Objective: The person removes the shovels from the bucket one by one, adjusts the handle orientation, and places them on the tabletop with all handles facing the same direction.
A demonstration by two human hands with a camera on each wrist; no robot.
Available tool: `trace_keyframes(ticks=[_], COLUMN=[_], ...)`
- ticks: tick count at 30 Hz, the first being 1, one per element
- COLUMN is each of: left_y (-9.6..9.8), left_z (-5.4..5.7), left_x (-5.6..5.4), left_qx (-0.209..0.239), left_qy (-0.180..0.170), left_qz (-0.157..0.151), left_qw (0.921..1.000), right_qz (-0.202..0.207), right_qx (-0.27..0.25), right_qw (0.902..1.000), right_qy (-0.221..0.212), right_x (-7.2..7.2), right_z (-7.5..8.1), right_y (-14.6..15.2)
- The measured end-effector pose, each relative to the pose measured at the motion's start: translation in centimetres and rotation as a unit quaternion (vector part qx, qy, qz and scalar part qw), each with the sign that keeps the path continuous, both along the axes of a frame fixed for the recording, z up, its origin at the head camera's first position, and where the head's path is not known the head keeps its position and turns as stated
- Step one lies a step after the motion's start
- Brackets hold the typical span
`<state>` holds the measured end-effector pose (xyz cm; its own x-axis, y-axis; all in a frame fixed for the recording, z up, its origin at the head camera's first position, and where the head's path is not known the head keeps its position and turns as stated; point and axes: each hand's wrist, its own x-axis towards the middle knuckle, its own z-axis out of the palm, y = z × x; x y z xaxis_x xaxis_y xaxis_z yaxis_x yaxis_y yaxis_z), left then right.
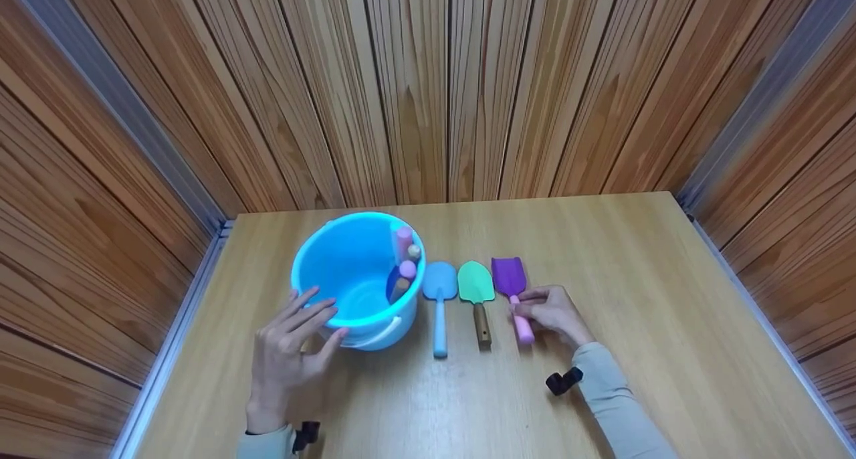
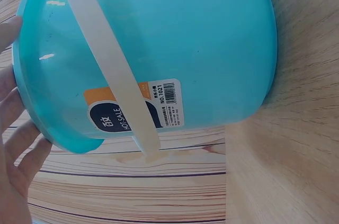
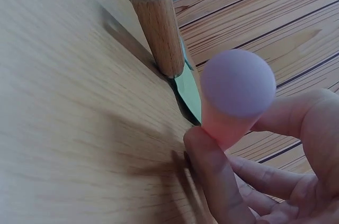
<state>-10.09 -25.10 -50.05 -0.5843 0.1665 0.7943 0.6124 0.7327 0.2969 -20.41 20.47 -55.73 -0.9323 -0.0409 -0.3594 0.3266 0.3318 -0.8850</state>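
Observation:
A light-blue bucket (image 1: 307, 258) stands upright on the table, its white carrying handle (image 2: 108, 49) hanging down the side. Relaxed, spread fingers of my left hand (image 1: 287, 345) rest on the bucket's near-left rim. My right hand (image 1: 552, 312) pinches the pink handle of a toy shovel (image 1: 509, 276) with a purple blade. In the right wrist view, the thumb and fingers close around that pink handle (image 3: 238, 83). To its left lie a green trowel (image 1: 475, 282) with a brown wooden handle and a light-blue shovel (image 1: 440, 282), side by side.
Inside the bucket, several tool handles (image 1: 406, 269) lean against the right wall, some pink and some wooden. A label (image 2: 135, 107) sticks to the bucket's outside. Wood-patterned panels (image 1: 428, 98) enclose the wooden table (image 1: 602, 245) at the back and sides.

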Motion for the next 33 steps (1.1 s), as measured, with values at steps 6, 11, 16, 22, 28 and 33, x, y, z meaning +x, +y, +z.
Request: trace_keyframes(ticks=[6,11,16,22,28,33], left_y=[-0.04,-0.03,0.01,0.05,0.11,0.18], left_z=[-0.14,-0.15,-0.09,-0.01,0.07,0.02], left_x=[-0.09,-0.16,-0.07,0.07,0.16,0.31], left_qx=[-0.002,-0.008,-0.003,-0.001,0.0,0.014], left_qy=[0.006,0.015,0.008,-0.002,-0.007,-0.034], left_qz=[-0.003,-0.006,-0.004,0.0,0.004,0.01], left_qw=[1.0,0.9998,1.0,1.0,1.0,0.9993], right_qz=[0.008,0.015,0.017,0.015,0.009,0.011], right_qx=[0.009,0.021,0.034,0.041,0.045,0.055], right_qw=[0.9999,0.9996,0.9991,0.999,0.9989,0.9984], right_qy=[-0.008,0.006,0.016,0.011,0.007,0.007], right_x=[-0.24,-0.22,0.08,0.4,0.43,0.46], right_z=[0.0,-0.03,0.05,0.13,0.02,-0.03], right_y=[-0.15,-0.28,-0.6,-0.89,-0.96,-0.89])
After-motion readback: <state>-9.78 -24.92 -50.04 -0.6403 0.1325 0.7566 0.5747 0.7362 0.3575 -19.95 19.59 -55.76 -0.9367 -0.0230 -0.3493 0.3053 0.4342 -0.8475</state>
